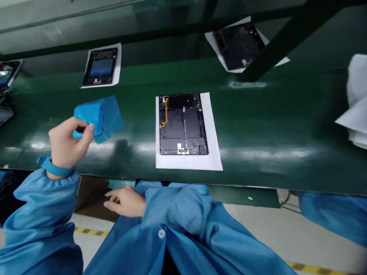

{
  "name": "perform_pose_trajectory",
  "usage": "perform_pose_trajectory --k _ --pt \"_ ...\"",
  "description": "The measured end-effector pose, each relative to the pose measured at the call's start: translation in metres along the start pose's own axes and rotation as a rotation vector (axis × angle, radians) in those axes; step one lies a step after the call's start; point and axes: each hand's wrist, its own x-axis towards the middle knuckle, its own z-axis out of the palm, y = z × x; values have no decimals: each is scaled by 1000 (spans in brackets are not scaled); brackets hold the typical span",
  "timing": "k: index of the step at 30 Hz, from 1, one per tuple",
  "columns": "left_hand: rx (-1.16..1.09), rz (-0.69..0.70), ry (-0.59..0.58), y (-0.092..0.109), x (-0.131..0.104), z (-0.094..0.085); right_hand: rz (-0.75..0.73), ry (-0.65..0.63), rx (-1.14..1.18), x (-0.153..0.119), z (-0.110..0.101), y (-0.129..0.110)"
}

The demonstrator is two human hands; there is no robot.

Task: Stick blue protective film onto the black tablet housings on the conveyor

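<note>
My left hand (70, 143) is closed in a pinch, thumb against forefinger, at the near edge of some bright blue plastic film (88, 114). A thinner see-through blue sheet (111, 116) spreads out to its right. A blue band circles the left wrist. Below the bench edge, my right hand (126, 201) hangs in front of my body with its fingers loosely bent and apart, nothing in it. Straight ahead, an opened tablet (183, 126) with a black inside and an orange flex cable (165, 112) lies on a white sheet (189, 162).
Further back on the green bench (258, 126) are another opened tablet (101, 67) on white paper and one at upper right (241, 46), partly behind a dark green post (289, 42). White sheets (358, 99) are at the right edge. A cardboard box (91, 198) stands under the bench.
</note>
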Motion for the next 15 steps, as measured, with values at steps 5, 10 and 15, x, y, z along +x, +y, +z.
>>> perform_pose_trajectory --k 5,10,15 --pt "-60 325 -171 60 -32 17 -27 314 -20 -21 -113 -57" --pt "-241 503 -336 95 -28 37 -55 223 -128 -19 -161 -66" --pt "-351 422 -339 91 -12 38 -81 258 -356 -26 -165 -50"
